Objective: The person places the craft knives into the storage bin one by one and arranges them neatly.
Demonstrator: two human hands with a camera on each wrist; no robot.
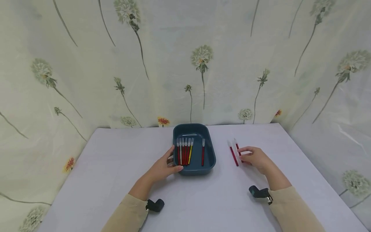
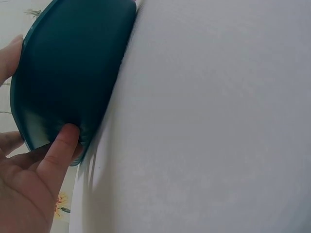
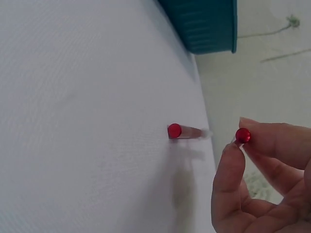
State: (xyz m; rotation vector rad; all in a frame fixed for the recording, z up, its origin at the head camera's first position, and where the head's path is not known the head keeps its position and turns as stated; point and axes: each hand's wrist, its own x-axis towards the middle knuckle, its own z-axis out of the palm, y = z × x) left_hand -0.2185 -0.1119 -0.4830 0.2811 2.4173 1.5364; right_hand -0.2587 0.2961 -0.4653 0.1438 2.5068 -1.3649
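My left hand [image 1: 161, 168] holds the near left corner of a dark blue-green plastic bin [image 1: 200, 172], thumb over the front rim and fingers along the outer left wall. Inside the bin, several slim pen-like sticks [image 1: 185, 154] with clear caps lie side by side, mostly red, one yellow. A single red stick [image 1: 203, 155] lies apart from them. To the right of the bin, my right hand [image 1: 257, 159] pinches a red pen-like stick [image 3: 243, 136] between thumb and fingers, above the table. Another red stick [image 1: 234, 156] lies on the table just left of it.
The white-covered table [image 1: 127, 145] meets a dandelion-patterned curtain [image 1: 162, 74] behind the bin and at both sides. A black wrist camera [image 1: 155, 205] is on the left sleeve, another black wrist camera [image 1: 259, 192] on the right.
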